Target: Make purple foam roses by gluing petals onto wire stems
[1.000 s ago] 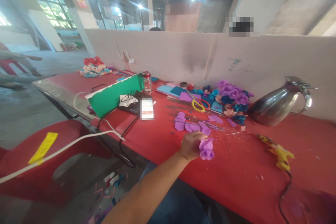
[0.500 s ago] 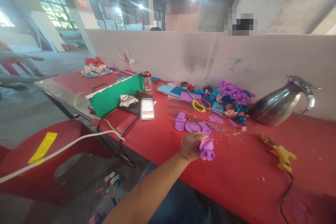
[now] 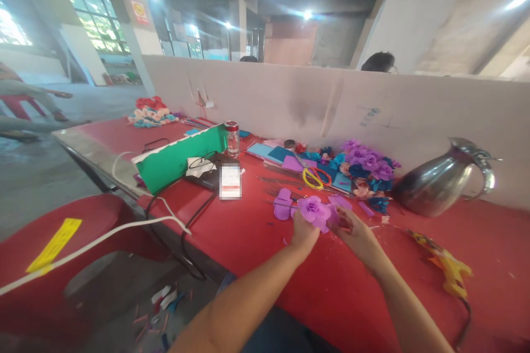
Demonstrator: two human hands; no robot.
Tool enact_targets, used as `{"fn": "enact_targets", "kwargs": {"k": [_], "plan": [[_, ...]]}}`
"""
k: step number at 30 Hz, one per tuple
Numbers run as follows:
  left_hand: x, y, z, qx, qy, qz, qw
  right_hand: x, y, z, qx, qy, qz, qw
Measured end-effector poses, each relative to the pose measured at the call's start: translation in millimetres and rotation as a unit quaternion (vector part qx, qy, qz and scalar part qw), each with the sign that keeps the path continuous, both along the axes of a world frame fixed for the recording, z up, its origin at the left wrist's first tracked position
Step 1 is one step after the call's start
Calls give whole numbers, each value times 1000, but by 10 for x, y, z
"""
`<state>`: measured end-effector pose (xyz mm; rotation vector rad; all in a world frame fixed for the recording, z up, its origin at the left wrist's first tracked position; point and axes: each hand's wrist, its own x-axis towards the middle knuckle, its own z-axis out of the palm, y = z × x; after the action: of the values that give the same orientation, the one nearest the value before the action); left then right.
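My left hand [image 3: 305, 235] is closed around the base of a purple paper flower [image 3: 314, 208], whose open bloom faces me above the red table [image 3: 248, 226]. At the flower's right side, my right hand [image 3: 351, 231] has its thumb and curled fingers at a petal, seemingly pinching it; the fingertips are partly hidden. Behind the hands lie loose purple petals [image 3: 283, 205] and thin wire stems [image 3: 275, 181]. Yellow-and-red-handled scissors [image 3: 313, 177] rest on coloured paper sheets [image 3: 260, 151] farther back.
A yellow glue gun [image 3: 449, 267] with a cable lies at right, below a steel jug [image 3: 433, 182]. Finished paper flowers [image 3: 368, 160] are heaped by the partition. A glass jar [image 3: 232, 140], green board [image 3: 186, 154] and cables stand left, near a red chair [image 3: 83, 231].
My right hand has come into view from the right and reached the flower. The left hand has turned the flower from sideways to upright, its bloom now facing me.
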<state>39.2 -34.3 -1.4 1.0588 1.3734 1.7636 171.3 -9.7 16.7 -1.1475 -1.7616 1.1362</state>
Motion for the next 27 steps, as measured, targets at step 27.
{"fn": "enact_targets", "kwargs": {"k": [27], "plan": [[-71,159,198,-98,-110,-95,985,-70,103,-176,-46,168,-136,975]]}}
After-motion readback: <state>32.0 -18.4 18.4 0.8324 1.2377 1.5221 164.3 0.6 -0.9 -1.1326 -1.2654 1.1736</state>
